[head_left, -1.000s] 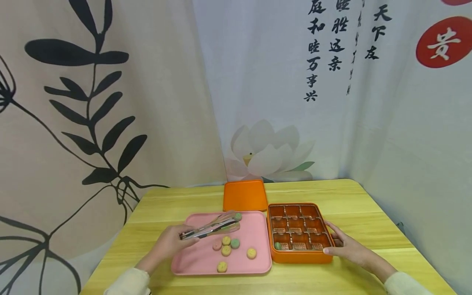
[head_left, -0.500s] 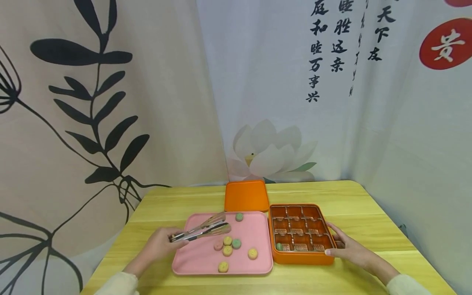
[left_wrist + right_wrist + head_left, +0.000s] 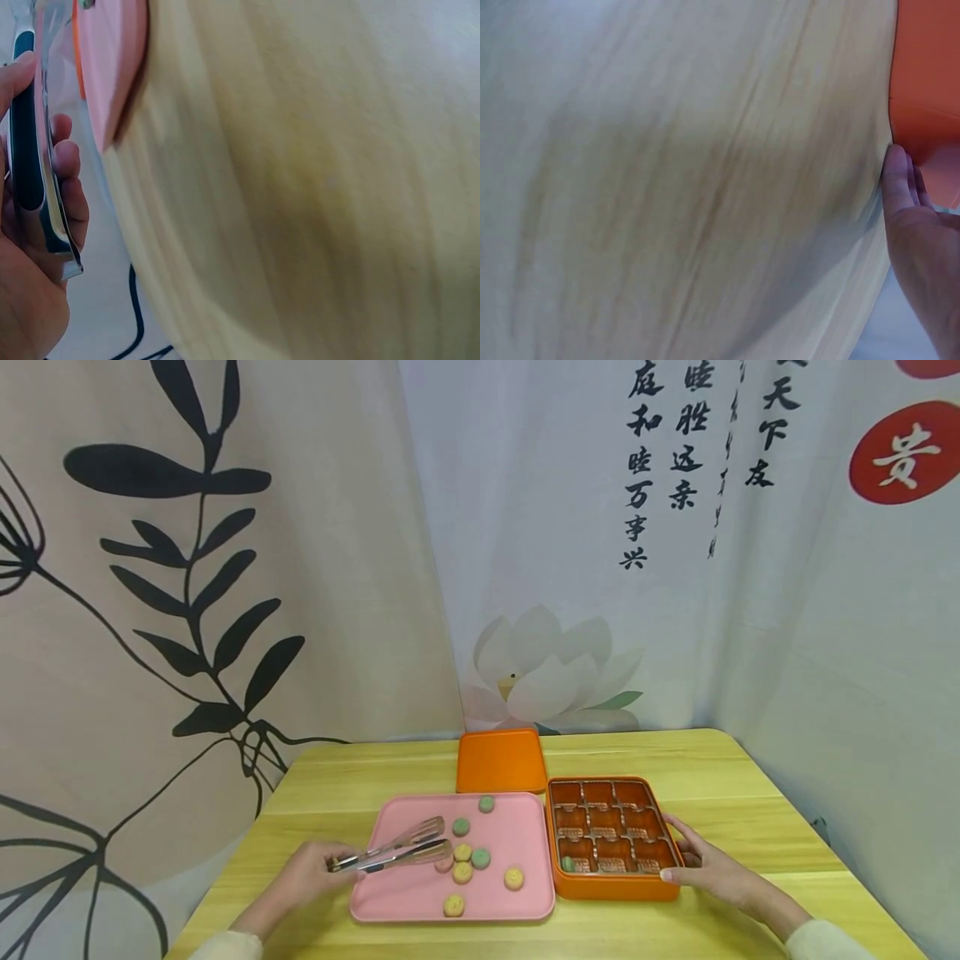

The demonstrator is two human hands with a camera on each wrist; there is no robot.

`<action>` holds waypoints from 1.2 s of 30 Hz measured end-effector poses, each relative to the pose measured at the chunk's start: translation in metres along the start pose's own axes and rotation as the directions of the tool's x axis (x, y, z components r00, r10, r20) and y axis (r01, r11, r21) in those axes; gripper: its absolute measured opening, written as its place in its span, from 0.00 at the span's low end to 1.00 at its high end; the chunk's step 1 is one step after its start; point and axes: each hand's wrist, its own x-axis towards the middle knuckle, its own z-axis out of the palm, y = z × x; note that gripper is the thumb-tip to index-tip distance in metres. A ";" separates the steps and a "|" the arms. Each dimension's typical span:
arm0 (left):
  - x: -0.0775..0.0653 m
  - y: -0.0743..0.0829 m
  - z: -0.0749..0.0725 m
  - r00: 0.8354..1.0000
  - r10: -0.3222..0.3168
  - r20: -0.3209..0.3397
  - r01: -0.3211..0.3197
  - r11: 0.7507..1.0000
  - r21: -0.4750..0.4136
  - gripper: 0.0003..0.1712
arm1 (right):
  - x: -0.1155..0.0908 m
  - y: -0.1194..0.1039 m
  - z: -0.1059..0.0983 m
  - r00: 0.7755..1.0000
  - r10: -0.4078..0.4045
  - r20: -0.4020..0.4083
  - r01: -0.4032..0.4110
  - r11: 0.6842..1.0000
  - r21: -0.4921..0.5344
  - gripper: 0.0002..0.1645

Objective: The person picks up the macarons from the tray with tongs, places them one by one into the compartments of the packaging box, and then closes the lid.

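Tongs (image 3: 366,862) stand at nine o'clock over the pink tray (image 3: 408,897), gripped by the left hand (image 3: 318,870), tips apart, no piece seen between them. Change noted: since half a second ago they have shifted toward seven o'clock, and a green round piece (image 3: 461,827) now shows where the tips were. Judged from this, the tongs are unloaded and that piece remains among those on the tray. The right hand (image 3: 701,862) rests its fingers against the orange box (image 3: 615,887) at four o'clock, position unaltered. A second green piece (image 3: 567,864) occupies the eight o'clock compartment.
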 end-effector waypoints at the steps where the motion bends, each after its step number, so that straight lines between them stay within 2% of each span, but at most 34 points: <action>1: -0.001 -0.002 0.000 1.000 -0.003 0.005 0.003 1.000 -0.003 0.19 | 0.000 0.000 0.000 1.000 -0.001 0.002 0.001 1.000 0.001 0.55; 9: -0.006 -0.012 0.007 0.998 -0.059 0.026 0.059 0.998 -0.008 0.19 | -0.001 -0.001 0.001 1.000 -0.001 0.001 0.001 1.000 0.002 0.55; 20: -0.007 -0.018 0.017 0.999 0.015 0.047 -0.013 0.999 -0.048 0.15 | -0.001 -0.001 0.002 1.000 0.001 -0.004 -0.001 1.000 -0.002 0.55; 36: -0.009 -0.017 0.019 0.999 -0.029 0.037 0.030 1.000 -0.008 0.16 | -0.001 0.001 0.001 1.000 -0.002 -0.003 0.002 1.000 0.011 0.55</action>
